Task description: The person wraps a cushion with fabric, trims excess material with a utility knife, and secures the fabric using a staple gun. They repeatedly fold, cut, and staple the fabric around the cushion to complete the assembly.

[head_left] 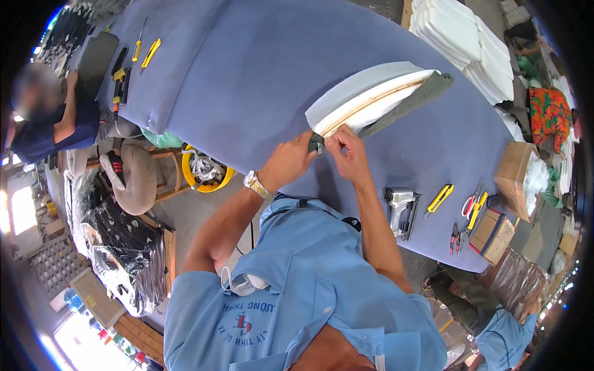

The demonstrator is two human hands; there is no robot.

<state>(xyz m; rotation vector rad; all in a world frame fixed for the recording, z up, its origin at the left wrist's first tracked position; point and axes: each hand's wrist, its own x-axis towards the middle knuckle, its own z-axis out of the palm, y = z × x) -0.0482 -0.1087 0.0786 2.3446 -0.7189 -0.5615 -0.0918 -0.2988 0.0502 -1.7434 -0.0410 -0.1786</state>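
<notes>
A curved upholstery panel [371, 86] with white padding and a bare wooden edge strip [378, 104] stands on the blue-grey covered table. Dark green fabric [405, 106] lies along its right side and reaches down to its near end. At that near corner my left hand [288, 159], with a watch on the wrist, is closed on a bunched piece of the green fabric. My right hand [348, 154] pinches the fabric edge against the panel's end, just right of the left hand. The fingertips partly hide the gripped fabric.
On the table's right lie a staple gun [401, 212], a yellow utility knife [439, 200], scissors [472, 202], pliers [455, 238] and a small box [493, 235]. White foam sheets [455, 37] are stacked at the far right. A yellow bucket [187, 166] stands left. A co-worker [52, 120] is at far left.
</notes>
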